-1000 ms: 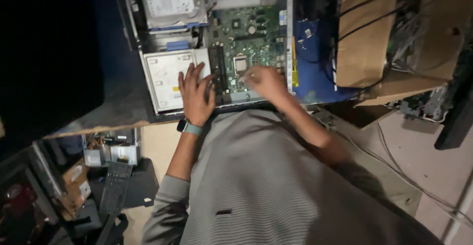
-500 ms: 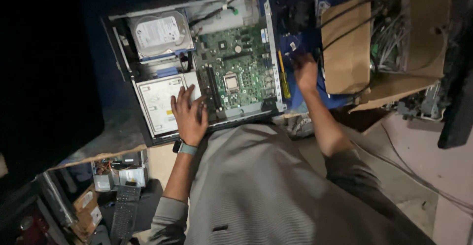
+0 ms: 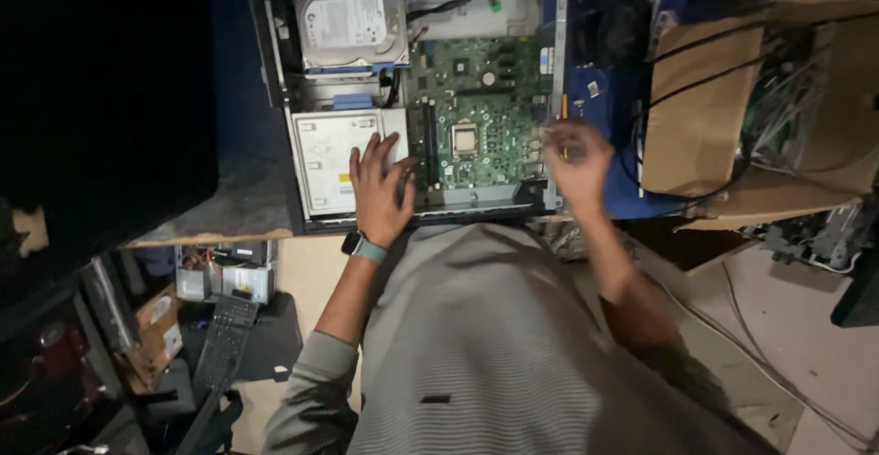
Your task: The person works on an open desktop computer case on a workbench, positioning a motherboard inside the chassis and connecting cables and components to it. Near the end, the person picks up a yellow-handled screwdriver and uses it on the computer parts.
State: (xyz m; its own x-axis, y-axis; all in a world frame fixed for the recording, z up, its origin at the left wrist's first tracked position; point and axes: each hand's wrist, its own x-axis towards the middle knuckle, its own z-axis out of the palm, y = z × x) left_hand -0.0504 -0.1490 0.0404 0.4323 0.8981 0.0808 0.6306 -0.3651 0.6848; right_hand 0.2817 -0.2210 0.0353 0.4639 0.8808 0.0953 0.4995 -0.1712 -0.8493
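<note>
Two hands work over an opened desktop computer case (image 3: pixel 275 98) lying on its side on a table (image 3: pixel 229 208). Fingers (image 3: pixel 371 148) of the left hand (image 3: pixel 380 189) are spread wide and pressed flat, gripping nothing, on the pale metal drive cage (image 3: pixel 325 157), with the fingertips near the dark memory slots at the edge of the green motherboard (image 3: pixel 481 98). The right hand (image 3: pixel 575 157) is blurred at the case's right edge; its fingers appear loosely curled around something thin, possibly a small tool with a yellow spot, but the blur makes it impossible to tell whether they grip it. A bare processor socket (image 3: pixel 465 137) sits at the middle of the motherboard, and a silver hard drive (image 3: pixel 352 23) lies in the bay above the cage. By the look of it, the step in hand is bracing the case while the right hand comes in toward the board; the next move calls for a steady left palm and a careful approach past the case wall. A grey-banded watch (image 3: pixel 366 248) circles the left wrist. Right of the case, a cardboard box (image 3: pixel 705 116) of cables rests on a blue surface.
</note>
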